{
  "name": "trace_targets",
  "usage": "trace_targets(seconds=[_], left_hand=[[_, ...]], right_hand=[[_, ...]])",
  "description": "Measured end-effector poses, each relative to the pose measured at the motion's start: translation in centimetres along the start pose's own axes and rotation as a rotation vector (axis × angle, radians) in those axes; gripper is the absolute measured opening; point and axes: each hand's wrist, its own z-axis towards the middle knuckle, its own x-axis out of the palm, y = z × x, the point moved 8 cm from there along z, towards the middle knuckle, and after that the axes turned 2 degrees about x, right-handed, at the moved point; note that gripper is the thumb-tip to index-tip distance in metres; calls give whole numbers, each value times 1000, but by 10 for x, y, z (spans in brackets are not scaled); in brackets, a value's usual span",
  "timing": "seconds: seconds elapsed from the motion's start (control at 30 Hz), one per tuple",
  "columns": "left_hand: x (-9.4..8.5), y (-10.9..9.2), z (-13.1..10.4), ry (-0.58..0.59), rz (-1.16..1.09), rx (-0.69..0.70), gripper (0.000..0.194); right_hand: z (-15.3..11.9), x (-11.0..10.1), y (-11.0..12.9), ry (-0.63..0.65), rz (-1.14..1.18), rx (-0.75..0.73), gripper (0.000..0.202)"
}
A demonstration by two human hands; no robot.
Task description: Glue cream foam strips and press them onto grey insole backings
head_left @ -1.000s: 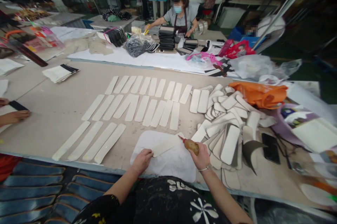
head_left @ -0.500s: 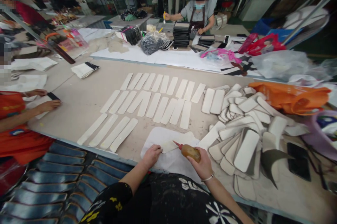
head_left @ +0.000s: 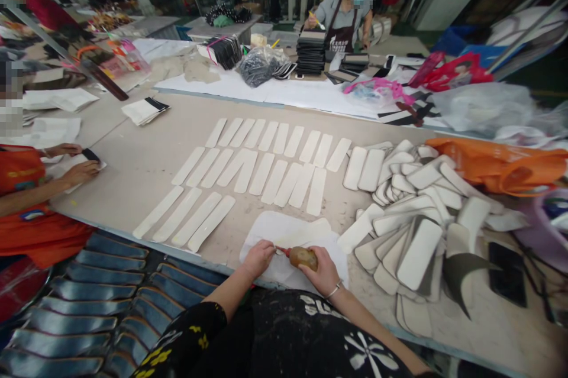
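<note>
My right hand point(head_left: 323, 271) is wrapped round a brown squeeze bottle point(head_left: 303, 258) with a red nozzle, which looks like a glue bottle. The nozzle points left, its tip close to the fingers of my left hand point(head_left: 260, 258). Those fingers are closed at the left end of an off-white strip point(head_left: 310, 231), partly hidden behind the bottle. Beneath the strip lies a white sheet point(head_left: 261, 227) at the table's near edge. Several similar white strips point(head_left: 210, 224) are laid out in slanted rows beyond my hands.
A heap of rounded white and grey pieces point(head_left: 419, 254) spreads to the right, near a black phone point(head_left: 506, 274) and an orange bag point(head_left: 497, 165). At the left, a co-worker's hands point(head_left: 80, 171) handle white pieces. Another person point(head_left: 341, 17) works across the table.
The bottle in my right hand has moved left and slightly down, bringing its nozzle to my left fingers. The view has shifted slightly. The person across the table has leaned to the right.
</note>
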Motion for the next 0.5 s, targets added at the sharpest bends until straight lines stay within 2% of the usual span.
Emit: trace_targets(seconds=[0.2, 0.5], left_hand=[[-2, -2, 1, -12, -10, 19, 23], [-4, -6, 3, -16, -10, 48, 22]], right_hand=[[-12, -9, -9, 20, -26, 43, 39], [-19, -64, -43, -127, -186, 85, 38]])
